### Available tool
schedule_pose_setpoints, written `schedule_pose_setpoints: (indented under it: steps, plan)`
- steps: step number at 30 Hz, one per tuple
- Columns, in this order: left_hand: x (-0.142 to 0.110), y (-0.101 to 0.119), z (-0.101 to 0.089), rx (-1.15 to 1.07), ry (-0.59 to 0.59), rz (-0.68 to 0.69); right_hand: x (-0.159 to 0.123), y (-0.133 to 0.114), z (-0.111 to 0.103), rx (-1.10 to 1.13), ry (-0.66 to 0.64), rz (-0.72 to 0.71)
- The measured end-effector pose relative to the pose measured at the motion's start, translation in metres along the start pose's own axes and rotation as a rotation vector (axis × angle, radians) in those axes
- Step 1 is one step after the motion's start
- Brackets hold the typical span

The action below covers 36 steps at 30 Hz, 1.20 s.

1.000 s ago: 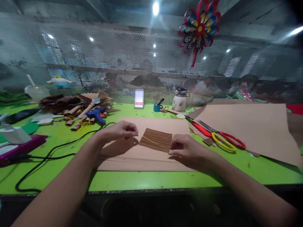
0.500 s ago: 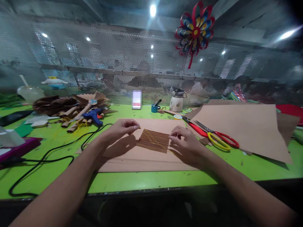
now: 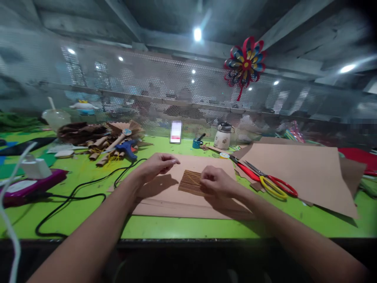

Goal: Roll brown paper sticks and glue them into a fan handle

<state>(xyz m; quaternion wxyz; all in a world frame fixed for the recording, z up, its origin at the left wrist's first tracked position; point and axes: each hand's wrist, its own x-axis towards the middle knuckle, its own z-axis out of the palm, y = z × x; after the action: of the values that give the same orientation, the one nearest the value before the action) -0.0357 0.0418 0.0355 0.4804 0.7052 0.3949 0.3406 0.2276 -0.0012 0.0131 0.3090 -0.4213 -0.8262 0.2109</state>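
Observation:
A small brown ridged piece of corrugated cardboard (image 3: pixel 188 184) lies flat on a larger tan cardboard sheet (image 3: pixel 182 207), with a thin yellow thread (image 3: pixel 193 179) slanting across its ridges. Just beyond its upper left corner, my left hand (image 3: pixel 159 167) hovers with thumb and forefinger pinched together; anything between them is too small to make out. My right hand (image 3: pixel 216 181) is over the piece's right side, its fingers closed and hiding that edge. Whether those fingers grip the thread or the cardboard is hidden.
Red- and yellow-handled scissors (image 3: pixel 273 186) lie right, by large tan sheets (image 3: pixel 300 165). At left are a blue glue gun (image 3: pixel 127 149), its black cord (image 3: pixel 73 196), cardboard rolls (image 3: pixel 103 159) and a purple power strip (image 3: pixel 35 186). A phone (image 3: pixel 176 132) and a bottle (image 3: pixel 223 137) stand behind.
My right hand has moved left and over the right side of the ridged piece, covering part of it. My left hand stays pinched near the upper left corner. The view has tilted up and shifted left.

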Motion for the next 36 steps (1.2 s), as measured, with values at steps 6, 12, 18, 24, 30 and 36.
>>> schedule_pose_setpoints:
  steps: [6, 12, 18, 24, 30, 36]
  plan:
    - [-0.003, 0.008, 0.000, 0.076, -0.041, -0.017, -0.005, 0.007, -0.030, 0.662, -0.135, 0.186]
    - [-0.004, 0.009, 0.001, 0.191, -0.177, -0.025, -0.018, 0.008, -0.040, 0.685, -0.107, 0.175]
    - [-0.007, 0.012, 0.001, -0.171, -0.164, 0.012, -0.026, 0.006, -0.054, 0.579, -0.220, 0.142]
    - [-0.004, 0.014, 0.015, -0.296, -0.058, -0.009, -0.022, 0.000, -0.035, 0.506, -0.353, 0.210]
    - [-0.006, 0.013, 0.015, -0.314, -0.062, 0.097, -0.020, -0.006, -0.015, 0.555, -0.438, 0.226]
    - [-0.006, 0.008, -0.015, -0.275, 0.019, 0.050, -0.023, 0.009, -0.055, 0.513, -0.346, 0.195]
